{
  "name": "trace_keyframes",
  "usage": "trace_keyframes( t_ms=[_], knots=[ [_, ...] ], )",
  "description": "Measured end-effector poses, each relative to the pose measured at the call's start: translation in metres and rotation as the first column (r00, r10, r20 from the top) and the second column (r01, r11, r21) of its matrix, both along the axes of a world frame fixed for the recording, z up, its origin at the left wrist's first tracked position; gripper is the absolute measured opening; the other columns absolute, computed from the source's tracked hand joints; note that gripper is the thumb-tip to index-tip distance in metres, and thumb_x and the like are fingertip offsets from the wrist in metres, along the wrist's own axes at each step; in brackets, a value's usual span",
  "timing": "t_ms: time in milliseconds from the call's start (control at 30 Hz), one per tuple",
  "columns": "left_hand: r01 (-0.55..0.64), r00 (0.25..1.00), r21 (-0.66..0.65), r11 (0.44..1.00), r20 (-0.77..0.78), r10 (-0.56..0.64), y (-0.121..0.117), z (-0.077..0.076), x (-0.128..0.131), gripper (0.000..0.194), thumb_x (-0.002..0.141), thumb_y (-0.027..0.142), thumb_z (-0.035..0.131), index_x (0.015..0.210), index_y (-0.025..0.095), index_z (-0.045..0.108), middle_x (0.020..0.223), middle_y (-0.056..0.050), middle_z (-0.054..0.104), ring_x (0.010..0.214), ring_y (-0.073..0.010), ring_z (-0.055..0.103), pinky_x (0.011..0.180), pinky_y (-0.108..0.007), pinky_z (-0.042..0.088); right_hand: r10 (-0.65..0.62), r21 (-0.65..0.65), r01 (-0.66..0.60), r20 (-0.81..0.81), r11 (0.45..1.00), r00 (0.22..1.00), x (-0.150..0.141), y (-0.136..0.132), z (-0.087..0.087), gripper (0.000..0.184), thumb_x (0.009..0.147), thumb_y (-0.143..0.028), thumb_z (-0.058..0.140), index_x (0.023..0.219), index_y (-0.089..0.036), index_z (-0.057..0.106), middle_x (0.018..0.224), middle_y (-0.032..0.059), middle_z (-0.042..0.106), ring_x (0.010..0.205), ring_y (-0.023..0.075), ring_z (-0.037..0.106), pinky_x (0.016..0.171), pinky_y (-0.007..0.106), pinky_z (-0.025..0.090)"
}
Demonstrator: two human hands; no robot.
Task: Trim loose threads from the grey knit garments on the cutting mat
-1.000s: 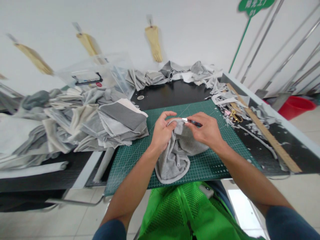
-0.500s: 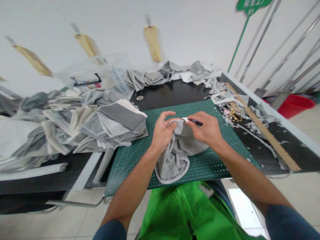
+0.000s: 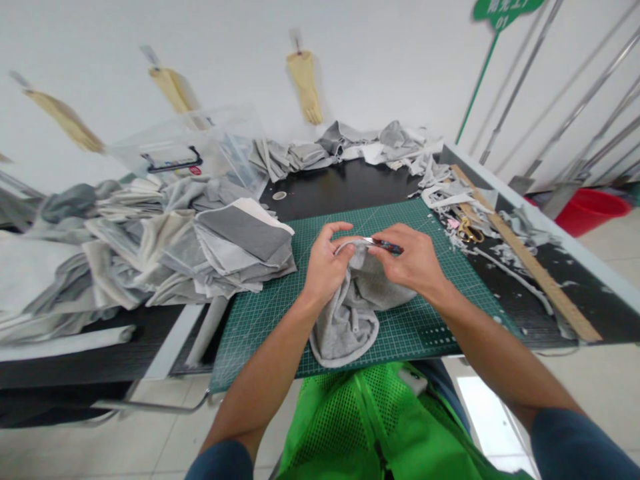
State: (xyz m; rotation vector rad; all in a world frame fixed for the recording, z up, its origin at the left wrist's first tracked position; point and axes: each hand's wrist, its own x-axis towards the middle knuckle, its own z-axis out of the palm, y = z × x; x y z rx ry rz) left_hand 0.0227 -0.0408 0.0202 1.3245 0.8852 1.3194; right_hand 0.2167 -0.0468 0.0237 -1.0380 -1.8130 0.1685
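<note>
My left hand (image 3: 327, 260) pinches the raised edge of a grey piece of fabric (image 3: 347, 333) between thumb and fingers. The cloth hangs from there in folds, its lower part resting on a green cutting mat (image 3: 260, 327). In my right hand (image 3: 413, 260) is a small knife (image 3: 389, 246) with a short silver blade and a dark, patterned handle. The blade points left and meets the fabric edge, close to my left fingertips. My right fingers hide part of the handle.
Piled grey and white fabric pieces (image 3: 240, 233) lie left, before a clear plastic box (image 3: 225, 143). On the right are a wooden strip (image 3: 545, 283), gold-handled scissors (image 3: 469, 231) and fabric scraps (image 3: 435, 173). A tape roll (image 3: 279, 195) sits behind the mat. Yellow gloves (image 3: 305, 87) hang on the wall.
The knife shifts slightly at the fabric edge, its handle turning a little in my right fingers. My left hand and the cloth stay almost still.
</note>
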Motion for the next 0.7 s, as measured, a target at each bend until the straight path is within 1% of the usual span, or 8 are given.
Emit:
trace_keyframes(
  t_ms=[233, 400, 533, 700],
  knots=[
    [0.0, 1.0, -0.034, 0.999, 0.016, 0.001, -0.0012, 0.0017, 0.0007, 0.05, 0.083, 0.034, 0.086, 0.125, 0.024, 0.061, 0.098, -0.005, 0.082, 0.075, -0.0166, 0.073, 0.073, -0.027, 0.053, -0.007, 0.028, 0.007, -0.003, 1.0, 1.0, -0.0002, 0.0, -0.0003, 0.01, 0.092, -0.029, 0.076, 0.096, -0.024, 0.084, 0.094, 0.0072, 0.082, 0.087, 0.0243, 0.075, 0.08, 0.038, 0.06],
    [0.024, 0.997, -0.046, 0.999, 0.069, -0.02, -0.0018, 0.0029, 0.0022, 0.05, 0.082, 0.031, 0.086, 0.124, 0.023, 0.06, 0.096, -0.004, 0.082, 0.078, -0.017, 0.074, 0.075, -0.027, 0.053, 0.0, 0.054, 0.001, -0.007, 0.999, 1.0, 0.0001, 0.0014, -0.0021, 0.01, 0.093, -0.027, 0.076, 0.097, -0.023, 0.085, 0.095, 0.0079, 0.083, 0.088, 0.0245, 0.076, 0.081, 0.038, 0.06],
    [0.051, 0.994, -0.052, 0.997, 0.104, -0.046, -0.0017, 0.0032, 0.0024, 0.052, 0.081, 0.03, 0.085, 0.126, 0.022, 0.059, 0.096, -0.004, 0.082, 0.075, -0.0158, 0.074, 0.074, -0.027, 0.053, -0.008, 0.067, 0.009, -0.011, 0.998, 1.0, 0.0001, 0.0031, -0.0041, 0.009, 0.093, -0.027, 0.077, 0.095, -0.023, 0.085, 0.094, 0.0074, 0.083, 0.088, 0.0241, 0.076, 0.082, 0.038, 0.06],
    [0.067, 0.988, -0.085, 0.994, 0.144, -0.054, -0.0017, 0.0049, 0.0023, 0.055, 0.078, 0.029, 0.088, 0.124, 0.022, 0.059, 0.092, -0.003, 0.082, 0.073, -0.0151, 0.073, 0.073, -0.026, 0.053, -0.012, 0.07, 0.015, -0.029, 0.997, 0.999, 0.0001, 0.003, -0.004, 0.008, 0.093, -0.025, 0.077, 0.093, -0.024, 0.085, 0.093, 0.007, 0.083, 0.088, 0.0241, 0.076, 0.083, 0.038, 0.06]
  ],
)
